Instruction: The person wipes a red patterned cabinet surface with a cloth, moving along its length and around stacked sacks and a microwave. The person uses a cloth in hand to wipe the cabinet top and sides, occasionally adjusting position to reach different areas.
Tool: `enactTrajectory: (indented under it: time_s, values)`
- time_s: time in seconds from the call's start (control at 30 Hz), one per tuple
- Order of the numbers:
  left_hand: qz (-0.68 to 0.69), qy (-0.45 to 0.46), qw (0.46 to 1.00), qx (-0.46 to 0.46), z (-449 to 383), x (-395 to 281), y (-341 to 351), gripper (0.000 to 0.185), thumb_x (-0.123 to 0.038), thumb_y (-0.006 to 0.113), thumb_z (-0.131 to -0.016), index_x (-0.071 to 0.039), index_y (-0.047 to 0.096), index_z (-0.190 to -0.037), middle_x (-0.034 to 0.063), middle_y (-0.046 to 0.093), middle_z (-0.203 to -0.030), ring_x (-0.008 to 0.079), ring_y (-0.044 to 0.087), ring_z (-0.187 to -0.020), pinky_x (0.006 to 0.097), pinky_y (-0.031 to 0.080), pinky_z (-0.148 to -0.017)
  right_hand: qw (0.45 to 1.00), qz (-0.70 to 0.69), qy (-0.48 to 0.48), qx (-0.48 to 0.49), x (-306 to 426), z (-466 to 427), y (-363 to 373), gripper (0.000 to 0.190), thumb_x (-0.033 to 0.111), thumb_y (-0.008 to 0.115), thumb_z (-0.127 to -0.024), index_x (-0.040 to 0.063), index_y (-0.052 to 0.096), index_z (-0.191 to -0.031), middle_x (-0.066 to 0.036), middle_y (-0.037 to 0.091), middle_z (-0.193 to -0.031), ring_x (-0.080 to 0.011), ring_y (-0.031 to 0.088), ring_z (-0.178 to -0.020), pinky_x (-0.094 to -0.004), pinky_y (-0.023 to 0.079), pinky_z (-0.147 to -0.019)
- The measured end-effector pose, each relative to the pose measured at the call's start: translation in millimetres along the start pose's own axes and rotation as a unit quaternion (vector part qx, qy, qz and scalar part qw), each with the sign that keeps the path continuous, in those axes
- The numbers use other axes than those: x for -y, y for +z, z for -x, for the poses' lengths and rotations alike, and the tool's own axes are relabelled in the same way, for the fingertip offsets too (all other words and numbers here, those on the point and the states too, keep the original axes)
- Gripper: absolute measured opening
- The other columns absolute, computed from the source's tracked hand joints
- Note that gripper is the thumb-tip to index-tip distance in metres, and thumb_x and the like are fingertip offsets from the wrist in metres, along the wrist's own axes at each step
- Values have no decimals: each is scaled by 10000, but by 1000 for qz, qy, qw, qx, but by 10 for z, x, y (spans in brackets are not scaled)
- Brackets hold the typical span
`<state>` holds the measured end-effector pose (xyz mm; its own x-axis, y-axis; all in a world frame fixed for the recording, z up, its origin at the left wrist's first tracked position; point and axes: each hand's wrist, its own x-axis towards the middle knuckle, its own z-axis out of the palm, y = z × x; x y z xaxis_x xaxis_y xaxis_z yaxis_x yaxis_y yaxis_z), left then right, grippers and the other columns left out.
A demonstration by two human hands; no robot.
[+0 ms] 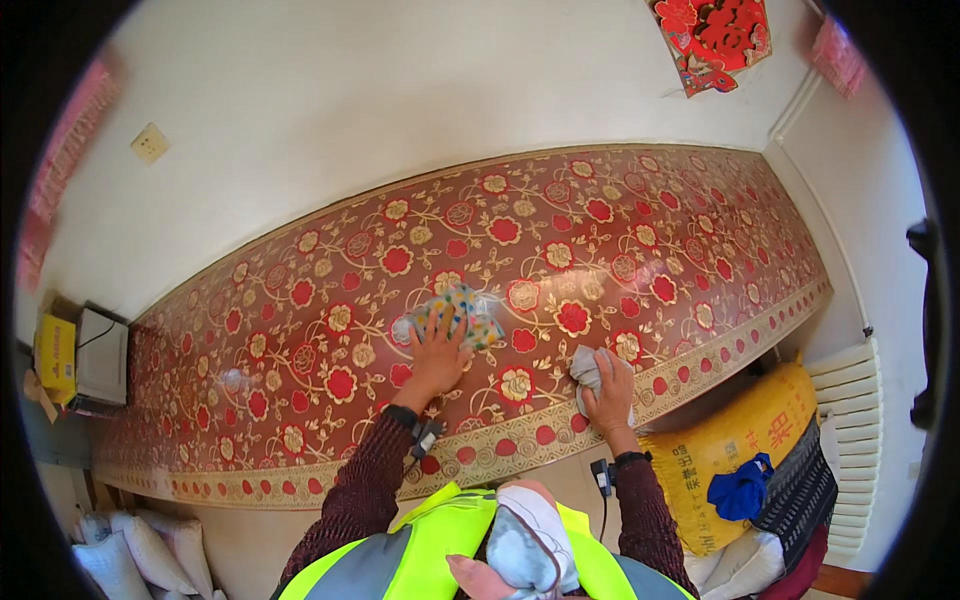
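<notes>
My left hand [439,358] lies palm down, fingers spread, on a thin white piece with coloured dots [480,321], cloth or plastic. Beneath it stretches a brown-red covering with gold and red flowers [465,379], spread over a long raised surface. To the right, near the covering's patterned border, my right hand [613,390] has its fingers bent around a crumpled grey-white cloth [586,365]. The cloth touches the covering, and part of it hangs below the palm. Each wrist wears a dark band with a small black device.
Along the back runs a white wall [337,97] with a socket [150,143]. A yellow box [57,358] stands at the far left. Below are white sacks [154,551]. At right, a yellow sack [675,480] bears a blue cloth [739,491] beside a white radiator [847,442].
</notes>
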<state>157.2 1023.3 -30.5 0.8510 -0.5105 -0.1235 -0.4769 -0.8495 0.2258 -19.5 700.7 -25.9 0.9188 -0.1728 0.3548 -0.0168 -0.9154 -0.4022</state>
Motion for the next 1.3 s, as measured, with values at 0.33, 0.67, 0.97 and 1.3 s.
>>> enactTrajectory:
  time_s: [0.33, 0.67, 0.97, 1.3]
  values:
    - [-49, -94, 994, -17, -1807, 925, -300, 638, -502, 350, -1038, -212, 248, -1597, 95, 152, -1673, 375, 104, -1535, 731, 87, -1145, 1000, -13, 2, 1, 50, -81, -34, 712, 161, 689, -693, 127, 499, -1379, -182, 505, -1399, -408, 500, -1216, -531, 378, -1016]
    - [-52, -55, 992, -103, -3336, 1340, -100, 726, -634, 308, -1002, -222, 254, -1596, 91, 151, -1674, 404, 108, -1526, 765, 106, -1108, 999, -4, 39, 24, 12, -105, -17, 727, 177, 702, -682, 134, 497, -1378, -184, 495, -1406, -411, 501, -1231, -554, 371, -1024]
    - [-65, -16, 997, -50, -2708, 380, -179, 694, -580, 310, -1017, -178, 283, -1582, 105, 191, -1660, 378, 128, -1528, 725, 88, -1145, 999, -7, 40, 32, 25, -118, -22, 721, 158, 684, -696, 128, 476, -1385, -195, 483, -1411, -404, 494, -1247, -552, 362, -1031]
    - [-28, 14, 998, -56, -951, -424, 115, 631, -445, 458, -1004, -161, 343, -1555, 111, 214, -1648, 368, 103, -1532, 718, 110, -1140, 1000, -22, 10, 5, -12, -92, -28, 695, 150, 702, -703, 103, 498, -1365, -171, 502, -1400, -389, 490, -1244, -520, 361, -1034]
